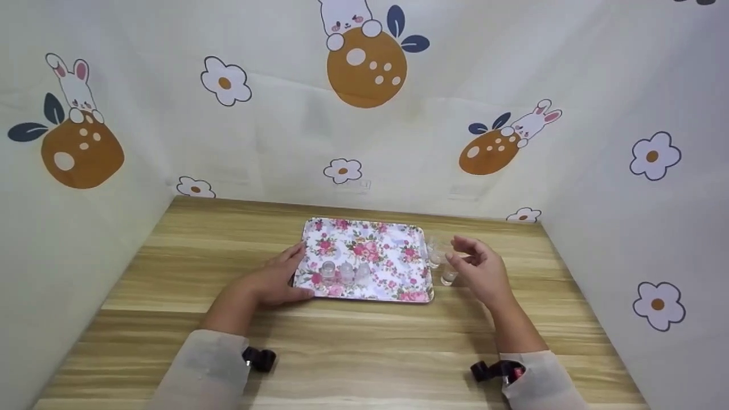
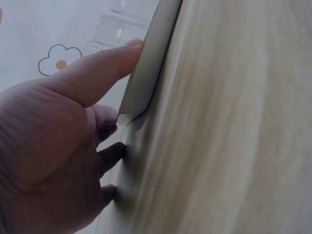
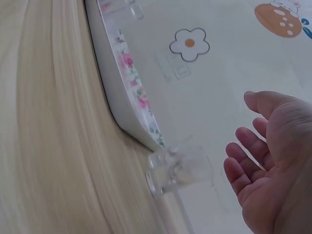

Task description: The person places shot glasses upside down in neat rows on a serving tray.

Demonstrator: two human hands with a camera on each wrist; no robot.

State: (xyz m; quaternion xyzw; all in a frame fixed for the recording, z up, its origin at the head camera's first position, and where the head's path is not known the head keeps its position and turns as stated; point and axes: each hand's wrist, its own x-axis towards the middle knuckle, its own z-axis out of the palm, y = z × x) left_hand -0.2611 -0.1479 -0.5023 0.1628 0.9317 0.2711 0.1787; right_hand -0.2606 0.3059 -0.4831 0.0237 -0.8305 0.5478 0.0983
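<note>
A floral tray [image 1: 393, 245] lies on the wooden table, white outside with pink roses inside. Three small clear glasses [image 1: 345, 273] stand in a row on its near left part. My left hand [image 1: 279, 279] holds the tray's near left corner; in the left wrist view the thumb [image 2: 105, 70] presses at the rim and the other fingers bend toward the end wall. More small clear glasses [image 1: 448, 277] stand on the table just off the tray's right side. Beside them is my right hand [image 1: 481, 273], fingers loosely bent, with nothing in it. The right wrist view shows a gap between it and the glasses [image 3: 178, 170].
The wooden table [image 1: 353, 353] extends in front of the tray and to both sides. A pale cloth wall [image 1: 273, 136] printed with rabbits, oranges and flowers encloses it at the back and sides. Each sleeve carries a black wrist camera mount [image 1: 260, 360].
</note>
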